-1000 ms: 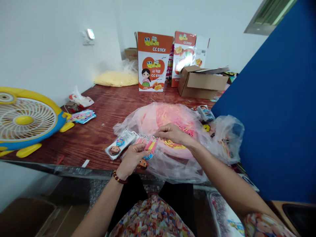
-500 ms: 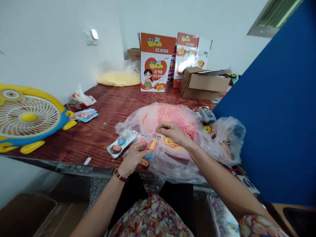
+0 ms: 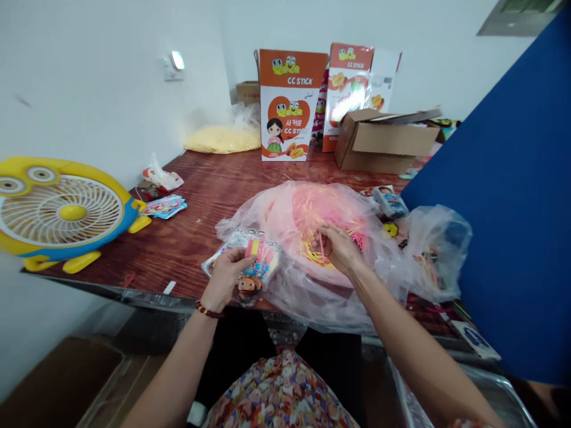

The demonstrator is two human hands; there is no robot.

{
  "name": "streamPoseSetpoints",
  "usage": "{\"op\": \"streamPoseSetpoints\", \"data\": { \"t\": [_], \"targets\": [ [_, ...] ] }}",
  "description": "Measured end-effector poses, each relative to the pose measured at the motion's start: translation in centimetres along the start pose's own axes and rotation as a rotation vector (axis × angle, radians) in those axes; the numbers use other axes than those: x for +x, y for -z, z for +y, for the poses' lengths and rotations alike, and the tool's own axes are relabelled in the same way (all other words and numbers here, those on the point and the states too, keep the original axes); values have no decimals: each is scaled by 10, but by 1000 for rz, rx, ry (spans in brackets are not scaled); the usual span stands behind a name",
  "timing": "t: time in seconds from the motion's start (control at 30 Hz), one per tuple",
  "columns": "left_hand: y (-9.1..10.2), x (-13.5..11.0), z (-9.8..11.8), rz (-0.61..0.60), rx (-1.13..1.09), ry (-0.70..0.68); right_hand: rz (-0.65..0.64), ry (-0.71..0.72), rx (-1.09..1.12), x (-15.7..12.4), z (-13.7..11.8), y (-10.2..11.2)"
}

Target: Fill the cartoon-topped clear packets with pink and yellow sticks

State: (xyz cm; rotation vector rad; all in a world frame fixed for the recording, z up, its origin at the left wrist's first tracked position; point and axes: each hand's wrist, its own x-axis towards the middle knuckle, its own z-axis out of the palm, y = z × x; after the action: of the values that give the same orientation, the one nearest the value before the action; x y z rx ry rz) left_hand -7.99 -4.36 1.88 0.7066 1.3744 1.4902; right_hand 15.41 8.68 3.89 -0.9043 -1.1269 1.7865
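My left hand (image 3: 225, 279) grips a clear candy packet (image 3: 257, 267) with pink and yellow sticks and a cartoon head at its lower end, held upright over the table's near edge. Behind it lie more clear packets (image 3: 229, 245). My right hand (image 3: 339, 248) is closed in a pinch on thin pink sticks inside a large clear plastic bag (image 3: 312, 220) full of pink and yellow sticks. A bead bracelet sits on my left wrist.
A yellow and blue cartoon fan (image 3: 62, 211) stands at the left on the wooden table (image 3: 196, 238). Orange "CC STICK" boxes (image 3: 288, 104), an open cardboard box (image 3: 383, 139) and a yellow bag (image 3: 223, 138) stand at the back. A blue panel (image 3: 513, 178) rises on the right.
My right hand left the packet and moved right into the bag of sticks. My left hand lifted the packet upright. The camera shifted slightly.
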Motion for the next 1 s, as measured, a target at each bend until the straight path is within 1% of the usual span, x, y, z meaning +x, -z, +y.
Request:
{"op": "streamPoseSetpoints", "data": {
  "t": [0.07, 0.13, 0.2, 0.23, 0.33, 0.37, 0.43, 0.53, 0.6, 0.67, 0.73, 0.8, 0.9, 1.0],
  "targets": [
    [8, 8, 4, 21, 103, -51, 7, -35, -7, -1, 7, 6],
    [12, 20, 3, -34, 255, -79, 13, -22, -41, 1, 13, 13],
    [11, 33, -2, -105, 470, -116, 45, 16, -115, 4, 17, 24],
    [9, 38, -5, -111, 596, -154, 70, 32, -169, 6, 20, 31],
    [4, 49, -16, -42, 955, -290, 144, 58, -379, 13, 24, 60],
    [3, 50, -18, -27, 1031, -323, 153, 62, -471, 15, 25, 71],
    [5, 49, -20, -38, 1095, -354, 130, 76, -709, 17, 25, 93],
    [14, 48, -14, -19, 1071, -330, -5, 87, -1160, 16, 22, 115],
    [24, 50, -7, 30, 1120, -340, -136, 82, -1383, 14, 20, 120],
    [34, 54, 0, 111, 1273, -343, -272, 110, -1532, 12, 18, 119],
    [44, 58, 4, 176, 1447, -282, -395, 161, -1654, 8, 17, 113],
    [51, 63, 5, 199, 1559, -174, -496, 197, -1744, 5, 14, 107],
    [58, 69, 1, 134, 1596, -41, -576, 186, -1816, 3, 8, 99],
    [62, 74, -4, 76, 1578, -23, -614, 167, -1866, 6, 5, 94]
  ]
}}
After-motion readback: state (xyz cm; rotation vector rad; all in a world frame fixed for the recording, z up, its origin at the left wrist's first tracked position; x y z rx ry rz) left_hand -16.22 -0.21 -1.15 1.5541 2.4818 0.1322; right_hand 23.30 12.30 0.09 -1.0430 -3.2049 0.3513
